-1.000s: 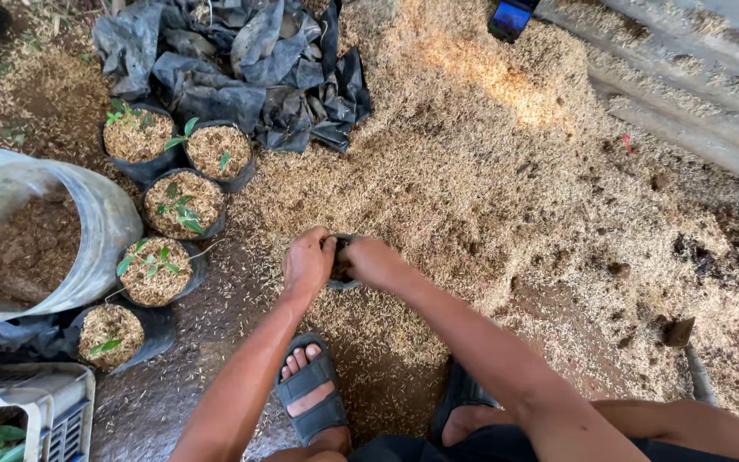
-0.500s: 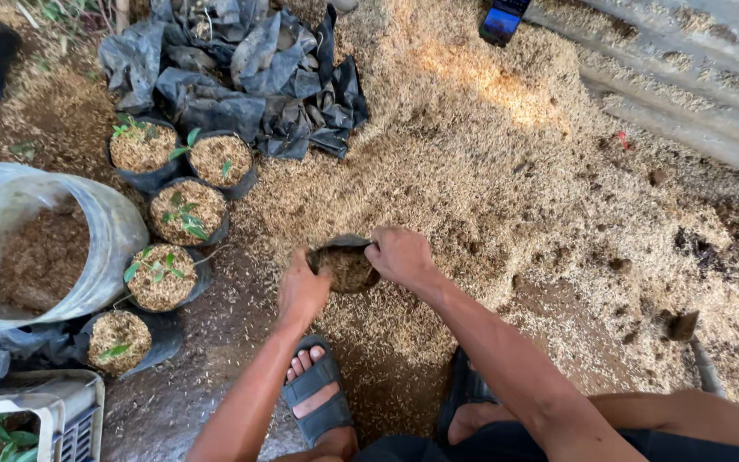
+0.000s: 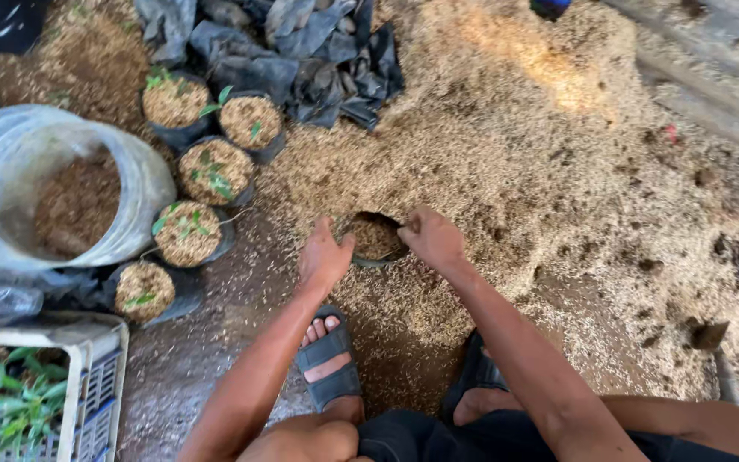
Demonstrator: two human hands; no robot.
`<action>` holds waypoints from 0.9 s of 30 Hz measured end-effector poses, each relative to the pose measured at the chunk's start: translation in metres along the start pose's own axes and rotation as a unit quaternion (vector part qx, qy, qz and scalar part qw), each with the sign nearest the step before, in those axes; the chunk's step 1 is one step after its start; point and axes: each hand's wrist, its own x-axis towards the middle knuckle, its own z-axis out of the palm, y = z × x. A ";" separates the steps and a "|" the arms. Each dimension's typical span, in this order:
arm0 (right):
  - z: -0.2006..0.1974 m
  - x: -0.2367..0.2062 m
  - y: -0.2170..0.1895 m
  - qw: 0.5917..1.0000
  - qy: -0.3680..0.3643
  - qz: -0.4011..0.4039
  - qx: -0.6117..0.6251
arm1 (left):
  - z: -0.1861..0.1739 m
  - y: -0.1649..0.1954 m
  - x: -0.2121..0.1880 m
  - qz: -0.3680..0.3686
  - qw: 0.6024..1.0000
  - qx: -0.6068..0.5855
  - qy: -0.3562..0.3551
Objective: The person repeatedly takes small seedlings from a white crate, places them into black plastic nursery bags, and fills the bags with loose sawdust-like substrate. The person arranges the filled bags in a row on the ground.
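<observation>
A small black planting bag lies partly sunk in a heap of rice husk mix, its mouth facing me and full of husk. My left hand grips the bag's left rim. My right hand holds the right rim, fingers curled over the edge. Both forearms reach forward from my knees, and my sandalled foot rests just below the bag.
Several filled black bags with seedlings stand at the left beside a tipped white bucket of soil. A pile of empty black bags lies at the back. A white crate with green seedlings sits at the bottom left.
My hands have spread apart on the bag's rim and opened its mouth wide. The bag has moved slightly up into the husk heap.
</observation>
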 end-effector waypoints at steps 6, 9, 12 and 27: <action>0.010 0.001 -0.016 0.936 0.099 -0.332 0.062 | 0.001 0.004 -0.001 -0.084 0.991 -0.010 -0.108; 0.030 0.008 -0.036 0.934 0.057 -0.347 -0.064 | 0.012 -0.004 0.002 -0.057 0.991 -0.003 -0.125; 0.033 0.017 -0.047 0.941 -0.020 -0.302 -0.151 | 0.026 -0.017 0.004 -0.014 0.998 -0.002 -0.054; 0.004 0.014 -0.004 0.997 -0.045 -0.007 -0.065 | -0.001 0.004 -0.008 -0.083 0.989 -0.038 -0.116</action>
